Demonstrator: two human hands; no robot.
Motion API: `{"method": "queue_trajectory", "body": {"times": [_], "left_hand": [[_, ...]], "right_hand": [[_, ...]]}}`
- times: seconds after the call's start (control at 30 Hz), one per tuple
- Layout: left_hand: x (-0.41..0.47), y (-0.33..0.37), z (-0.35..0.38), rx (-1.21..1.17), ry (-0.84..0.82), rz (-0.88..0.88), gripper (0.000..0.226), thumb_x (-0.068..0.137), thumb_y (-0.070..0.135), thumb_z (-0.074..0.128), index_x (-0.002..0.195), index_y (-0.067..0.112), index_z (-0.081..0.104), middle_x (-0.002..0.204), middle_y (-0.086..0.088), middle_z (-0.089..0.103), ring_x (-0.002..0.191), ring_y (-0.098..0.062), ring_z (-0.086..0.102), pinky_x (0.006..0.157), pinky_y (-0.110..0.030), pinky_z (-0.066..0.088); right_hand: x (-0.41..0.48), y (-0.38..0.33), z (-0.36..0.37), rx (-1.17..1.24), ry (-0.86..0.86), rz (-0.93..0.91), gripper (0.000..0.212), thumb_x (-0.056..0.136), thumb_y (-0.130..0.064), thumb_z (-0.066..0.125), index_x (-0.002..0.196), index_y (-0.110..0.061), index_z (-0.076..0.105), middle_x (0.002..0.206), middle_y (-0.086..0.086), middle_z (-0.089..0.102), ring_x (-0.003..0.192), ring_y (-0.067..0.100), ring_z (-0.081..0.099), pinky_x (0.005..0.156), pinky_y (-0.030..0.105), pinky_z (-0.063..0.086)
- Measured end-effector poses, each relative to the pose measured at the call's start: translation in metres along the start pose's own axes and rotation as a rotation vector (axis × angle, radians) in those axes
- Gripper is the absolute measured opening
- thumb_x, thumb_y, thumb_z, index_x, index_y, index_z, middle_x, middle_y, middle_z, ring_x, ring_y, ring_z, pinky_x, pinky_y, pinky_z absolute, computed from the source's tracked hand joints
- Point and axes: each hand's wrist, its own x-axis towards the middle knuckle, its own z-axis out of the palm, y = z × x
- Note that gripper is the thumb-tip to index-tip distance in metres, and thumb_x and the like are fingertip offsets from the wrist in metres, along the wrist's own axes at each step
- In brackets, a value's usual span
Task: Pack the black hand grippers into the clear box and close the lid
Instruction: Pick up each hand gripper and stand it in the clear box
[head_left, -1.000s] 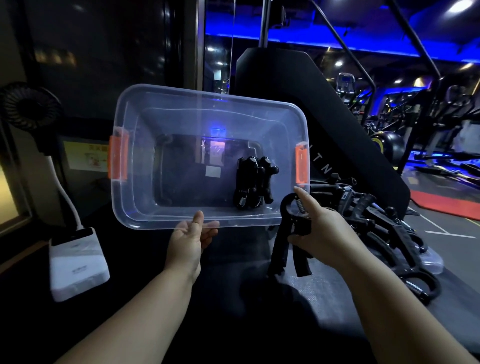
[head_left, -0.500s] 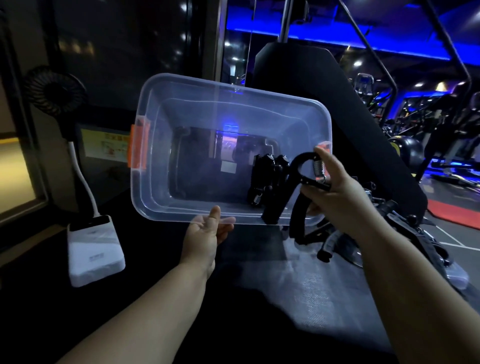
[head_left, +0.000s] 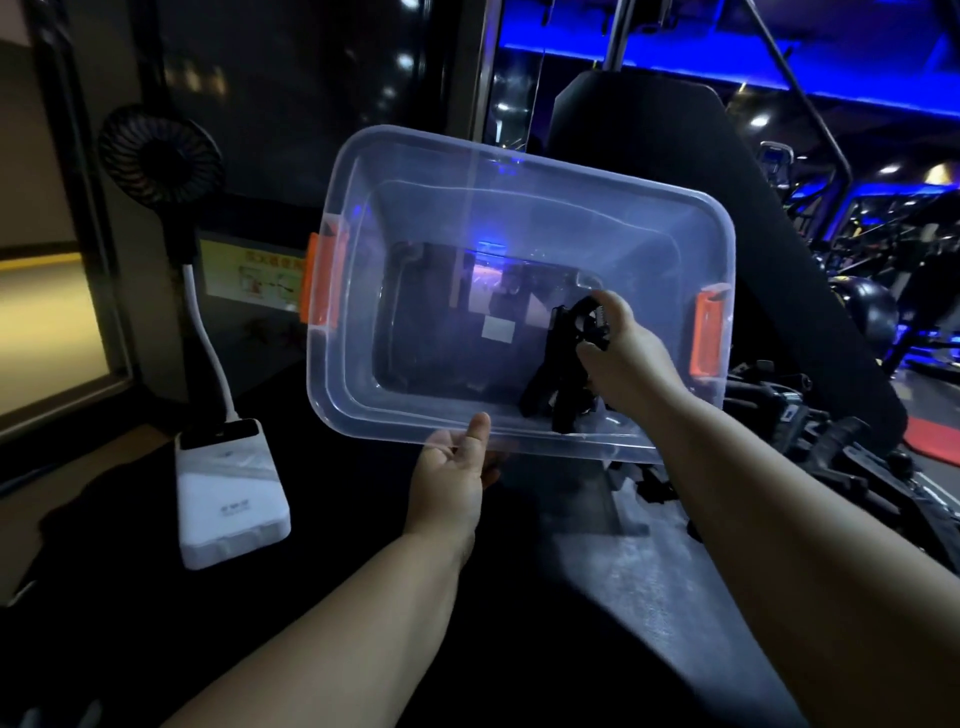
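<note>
While left hand (head_left: 456, 470) grips box (head_left: 524, 213), right hand (head_left: 631, 361) holds gripper (head_left: 558, 366) inside

The left hand (head_left: 456, 470) holds the near rim of the box (head_left: 524, 171) from below, and the box is up off the surface (head_left: 639, 597), its opening facing the person. The right hand (head_left: 626, 361) reaches into the box's right end, with a hand gripper (head_left: 558, 364) just left of its palm. Right of that hand, beyond the box, a pile of hand grippers (head_left: 831, 452) lies on the surface. Well left of the left hand stands a fan (head_left: 161, 156).
</note>
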Motion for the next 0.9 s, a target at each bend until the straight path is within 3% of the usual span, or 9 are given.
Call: {"method": "queue_trajectory", "body": {"times": [0.13, 0.3, 0.5, 0.6, 0.73, 0.9], "left_hand": [[-0.004, 0.004, 0.0, -0.008, -0.01, -0.011, 0.022, 0.092, 0.033, 0.056, 0.083, 0.013, 0.052, 0.076, -0.002, 0.066, 0.076, -0.015, 0.063, 0.069, -0.026, 0.048], [-0.008, 0.008, 0.001, -0.008, -0.054, -0.02, 0.021, 0.093, 0.034, 0.053, 0.089, 0.014, 0.053, 0.072, 0.002, 0.073, 0.072, -0.006, 0.068, 0.071, -0.026, 0.044], [-0.008, 0.008, 0.001, 0.001, -0.054, -0.039, 0.024, 0.093, 0.035, 0.052, 0.092, 0.011, 0.052, 0.076, 0.0, 0.075, 0.073, -0.005, 0.068, 0.069, -0.023, 0.043], [-0.007, 0.008, 0.0, 0.007, -0.049, -0.038, 0.025, 0.093, 0.035, 0.052, 0.093, 0.01, 0.053, 0.078, -0.001, 0.075, 0.076, -0.006, 0.068, 0.071, -0.024, 0.043], [-0.008, 0.009, 0.0, 0.009, -0.05, -0.031, 0.03, 0.092, 0.036, 0.052, 0.096, 0.007, 0.053, 0.08, -0.001, 0.075, 0.08, -0.008, 0.067, 0.073, -0.025, 0.043], [-0.008, 0.009, 0.0, 0.003, -0.048, -0.032, 0.029, 0.092, 0.037, 0.052, 0.095, 0.007, 0.054, 0.081, -0.001, 0.075, 0.076, -0.004, 0.067, 0.072, -0.024, 0.043]], "right_hand": [[0.013, -0.003, 0.017, -0.131, -0.031, -0.043, 0.064, 0.092, -0.016, 0.046, 0.149, -0.032, 0.02, 0.127, 0.015, 0.056, 0.107, 0.034, 0.054, 0.075, 0.032, 0.038], [0.031, 0.001, 0.039, -0.235, -0.075, -0.073, 0.065, 0.094, -0.017, 0.045, 0.149, -0.035, 0.015, 0.129, 0.013, 0.054, 0.11, 0.033, 0.054, 0.076, 0.033, 0.037], [0.053, 0.007, 0.048, -0.459, -0.103, -0.068, 0.07, 0.094, -0.028, 0.052, 0.15, -0.033, 0.011, 0.132, 0.013, 0.053, 0.124, 0.035, 0.041, 0.093, 0.04, 0.039], [0.058, 0.006, 0.046, -0.63, -0.07, -0.137, 0.07, 0.09, -0.036, 0.058, 0.149, -0.026, 0.02, 0.126, 0.009, 0.059, 0.126, 0.033, 0.038, 0.089, 0.039, 0.04], [0.065, 0.009, 0.046, -0.761, 0.052, -0.22, 0.049, 0.085, -0.044, 0.059, 0.127, -0.022, 0.044, 0.116, 0.007, 0.063, 0.118, 0.029, 0.042, 0.088, 0.039, 0.038], [0.069, 0.016, 0.052, -0.797, 0.097, -0.193, 0.046, 0.084, -0.045, 0.059, 0.126, -0.029, 0.048, 0.122, 0.009, 0.05, 0.117, 0.031, 0.035, 0.095, 0.043, 0.03]]}}
